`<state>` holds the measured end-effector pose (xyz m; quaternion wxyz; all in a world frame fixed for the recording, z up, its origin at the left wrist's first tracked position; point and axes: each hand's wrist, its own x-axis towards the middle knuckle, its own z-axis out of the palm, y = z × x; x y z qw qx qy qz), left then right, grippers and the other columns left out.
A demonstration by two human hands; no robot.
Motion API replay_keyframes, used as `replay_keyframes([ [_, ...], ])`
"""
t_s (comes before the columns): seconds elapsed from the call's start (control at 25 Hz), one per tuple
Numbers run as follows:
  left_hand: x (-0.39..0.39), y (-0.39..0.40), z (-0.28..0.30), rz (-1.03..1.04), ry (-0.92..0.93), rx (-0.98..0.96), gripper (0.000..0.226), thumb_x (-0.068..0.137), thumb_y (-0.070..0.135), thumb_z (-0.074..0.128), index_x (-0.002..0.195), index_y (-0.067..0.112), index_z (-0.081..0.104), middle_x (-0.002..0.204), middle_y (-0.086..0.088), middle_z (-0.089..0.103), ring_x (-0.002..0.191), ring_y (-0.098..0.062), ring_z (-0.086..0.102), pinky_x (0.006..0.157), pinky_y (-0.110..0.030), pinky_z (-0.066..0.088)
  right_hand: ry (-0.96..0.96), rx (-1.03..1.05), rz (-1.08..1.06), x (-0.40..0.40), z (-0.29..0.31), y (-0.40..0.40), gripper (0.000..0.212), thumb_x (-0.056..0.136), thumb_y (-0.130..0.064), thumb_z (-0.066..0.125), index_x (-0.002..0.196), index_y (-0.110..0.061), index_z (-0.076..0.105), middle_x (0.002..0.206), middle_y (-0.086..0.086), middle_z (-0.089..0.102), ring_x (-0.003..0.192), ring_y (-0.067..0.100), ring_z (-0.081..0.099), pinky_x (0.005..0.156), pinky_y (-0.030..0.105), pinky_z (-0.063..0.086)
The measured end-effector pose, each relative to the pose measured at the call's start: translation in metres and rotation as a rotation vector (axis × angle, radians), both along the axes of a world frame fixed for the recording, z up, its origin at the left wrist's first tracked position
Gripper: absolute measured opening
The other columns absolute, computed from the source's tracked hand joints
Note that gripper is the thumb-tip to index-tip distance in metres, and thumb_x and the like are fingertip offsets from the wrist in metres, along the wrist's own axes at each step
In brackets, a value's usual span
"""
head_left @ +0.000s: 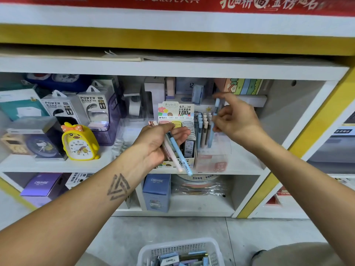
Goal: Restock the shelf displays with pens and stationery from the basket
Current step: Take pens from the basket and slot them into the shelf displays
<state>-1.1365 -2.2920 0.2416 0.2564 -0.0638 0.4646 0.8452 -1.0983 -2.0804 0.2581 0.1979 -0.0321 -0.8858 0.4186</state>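
Shelf (240,166): white, mid tier, clear pen display (206,139) at centre-right, partly filled with upright pens.
Basket (179,248): on floor below, stationery left inside.
Left hand (157,143): grip closed round spare pens (177,152), tips pointing down, just left of display.
Right hand (236,120): grip pinching one blue pen (216,106) upright above display.
Step, judged: slotting pens singly. Next: lower blue pen into free slot, then take another from left bundle.

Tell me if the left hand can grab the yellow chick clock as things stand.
Probably not yet. The path to the yellow chick clock looks open, but the left hand is already full, gripping a bundle of pens.
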Motion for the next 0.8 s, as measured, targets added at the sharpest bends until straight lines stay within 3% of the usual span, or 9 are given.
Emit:
replay_keyframes([
  [0.12,0.000,0.000,-0.003,0.014,-0.006,-0.021,0.010,0.098,0.000,0.051,0.106,-0.007,0.053,0.082,-0.028,0.072,0.065,-0.031,0.073,0.052,-0.029,0.057,0.078,0.173,-0.016,-0.005,-0.017,0.002,0.024,0.095,-0.016,0.065,0.116,-0.027,0.066,0.078,-0.007,0.069,0.071,0.010,0.072,0.077,0.043,0.062],
  [0.32,0.000,0.000,-0.003,0.009,0.003,-0.021,0.010,0.099,0.001,0.051,0.106,-0.006,0.054,0.081,-0.026,0.072,0.067,-0.032,0.073,0.054,-0.030,0.058,0.075,0.273,0.059,-0.007,-0.034,-0.002,0.017,0.097,-0.018,0.063,0.113,-0.022,0.067,0.082,-0.006,0.070,0.070,-0.005,0.069,0.073,0.034,0.062],
  [0.52,0.000,0.000,-0.002,0.007,0.008,0.000,0.009,0.100,0.002,0.050,0.103,-0.004,0.054,0.086,-0.027,0.073,0.073,-0.033,0.074,0.057,-0.033,0.060,0.101,0.496,0.110,-0.006,-0.034,-0.004,0.017,0.099,-0.017,0.058,0.102,-0.009,0.072,0.084,0.007,0.073,0.081,0.025,0.070,0.073,0.037,0.054],
  [0.64,0.002,0.001,0.000,-0.010,0.017,0.054,0.011,0.102,0.002,0.046,0.105,-0.006,0.053,0.093,-0.028,0.072,0.084,-0.037,0.074,0.066,-0.039,0.062,0.068,0.707,0.095,-0.003,-0.031,-0.012,0.029,0.101,-0.019,0.055,0.127,-0.013,0.068,0.102,0.005,0.063,0.095,0.029,0.062,0.080,0.042,0.053],
  [0.72,0.002,0.002,0.001,-0.016,0.029,0.074,0.011,0.103,0.003,0.044,0.102,-0.003,0.053,0.099,-0.028,0.072,0.092,-0.038,0.073,0.076,-0.043,0.062,0.055,0.553,0.117,0.000,-0.025,-0.021,0.031,0.099,-0.023,0.060,0.129,-0.018,0.065,0.091,-0.004,0.059,0.086,0.020,0.060,0.075,0.037,0.051],
  [0.8,0.001,0.002,0.001,0.006,0.044,0.074,0.009,0.102,0.004,0.046,0.102,-0.001,0.053,0.103,-0.026,0.072,0.095,-0.037,0.072,0.077,-0.043,0.061,-0.089,0.090,0.230,0.007,-0.015,-0.036,0.015,0.094,-0.026,0.068,0.108,-0.020,0.066,0.077,0.005,0.067,0.067,0.016,0.057,0.064,0.038,0.049],
])
